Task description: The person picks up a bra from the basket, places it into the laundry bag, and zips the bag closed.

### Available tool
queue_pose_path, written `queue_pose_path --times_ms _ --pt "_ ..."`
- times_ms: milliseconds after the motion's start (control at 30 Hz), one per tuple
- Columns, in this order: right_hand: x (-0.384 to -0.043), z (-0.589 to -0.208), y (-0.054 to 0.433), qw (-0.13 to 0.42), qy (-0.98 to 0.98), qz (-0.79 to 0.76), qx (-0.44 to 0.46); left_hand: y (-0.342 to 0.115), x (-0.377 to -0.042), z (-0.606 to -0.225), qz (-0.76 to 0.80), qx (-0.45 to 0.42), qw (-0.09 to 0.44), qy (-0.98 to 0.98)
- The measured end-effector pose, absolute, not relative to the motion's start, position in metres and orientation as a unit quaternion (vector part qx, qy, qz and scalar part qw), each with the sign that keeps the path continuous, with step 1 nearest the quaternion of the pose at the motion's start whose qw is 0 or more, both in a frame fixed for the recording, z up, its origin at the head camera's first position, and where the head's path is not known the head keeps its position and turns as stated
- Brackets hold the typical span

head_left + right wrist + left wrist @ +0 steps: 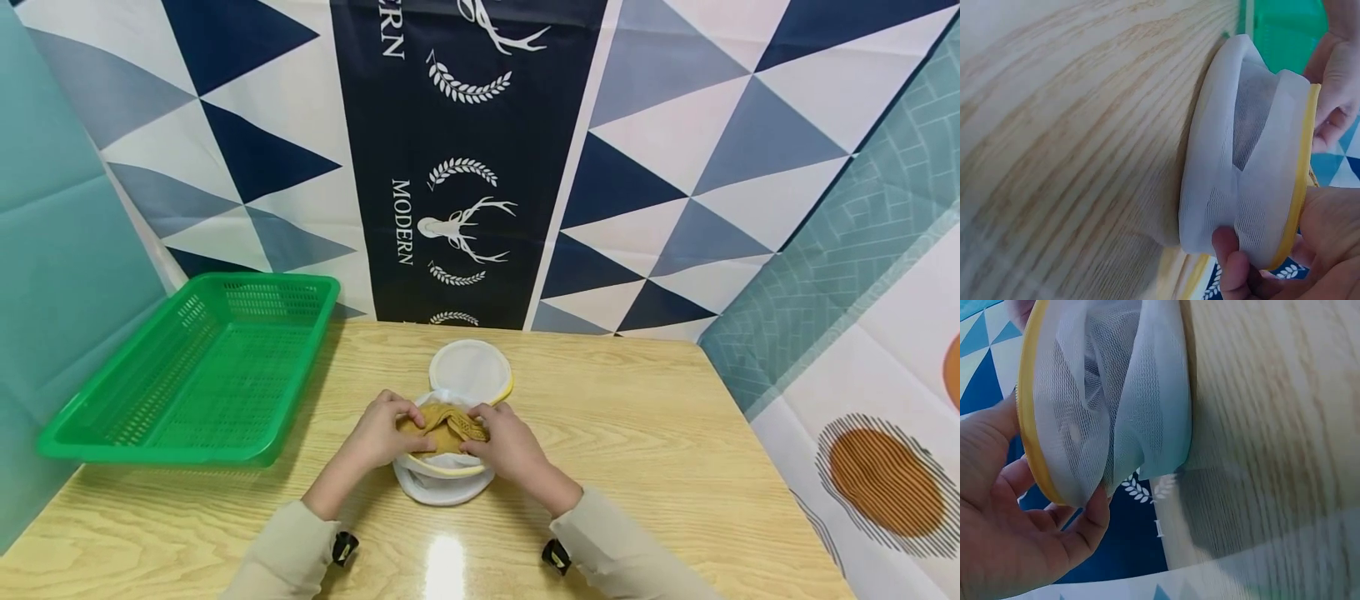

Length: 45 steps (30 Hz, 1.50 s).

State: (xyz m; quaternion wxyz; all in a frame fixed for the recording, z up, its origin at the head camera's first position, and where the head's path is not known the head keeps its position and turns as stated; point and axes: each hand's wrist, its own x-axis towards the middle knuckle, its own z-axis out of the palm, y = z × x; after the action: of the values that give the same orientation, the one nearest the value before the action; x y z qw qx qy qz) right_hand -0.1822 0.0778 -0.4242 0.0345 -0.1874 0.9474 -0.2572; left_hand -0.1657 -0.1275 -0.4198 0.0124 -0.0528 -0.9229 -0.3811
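White mesh bag [1244, 162] on bench [637, 442], mustard cloth [447, 425] inside | left hand [381, 432]: gripping bag | right hand [510, 443]: likewise | wall panel [480, 150]: "MODERN"

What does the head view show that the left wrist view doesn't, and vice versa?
Only the head view plainly shows the green basket, the mustard cloth and the round lid laid back. Only the left wrist view shows a fingertip against the outer wall of the mesh bag, close up. Both show the left hand, the bag's yellow rim and the wood-grain table.
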Motion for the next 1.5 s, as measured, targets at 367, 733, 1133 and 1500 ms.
queue_pose_path --times_ms 367,733,1133,1500 --pt "-0.179 -0.423 0.076 0.024 0.948 -0.256 -0.186 -0.115 -0.166 -0.423 -0.271 -0.058 0.053 -0.959" --pt "-0.188 -0.418 0.073 0.014 0.954 -0.248 -0.167 -0.115 -0.164 -0.424 -0.240 -0.075 0.071 -0.965" --pt "-0.185 -0.421 0.068 -0.005 0.960 -0.210 -0.184 -0.121 -0.165 -0.425 -0.292 -0.082 0.049 -0.951" --pt "-0.185 -0.419 0.070 -0.002 0.960 -0.202 -0.195 -0.117 -0.169 -0.416 -0.351 -0.032 0.041 -0.935"
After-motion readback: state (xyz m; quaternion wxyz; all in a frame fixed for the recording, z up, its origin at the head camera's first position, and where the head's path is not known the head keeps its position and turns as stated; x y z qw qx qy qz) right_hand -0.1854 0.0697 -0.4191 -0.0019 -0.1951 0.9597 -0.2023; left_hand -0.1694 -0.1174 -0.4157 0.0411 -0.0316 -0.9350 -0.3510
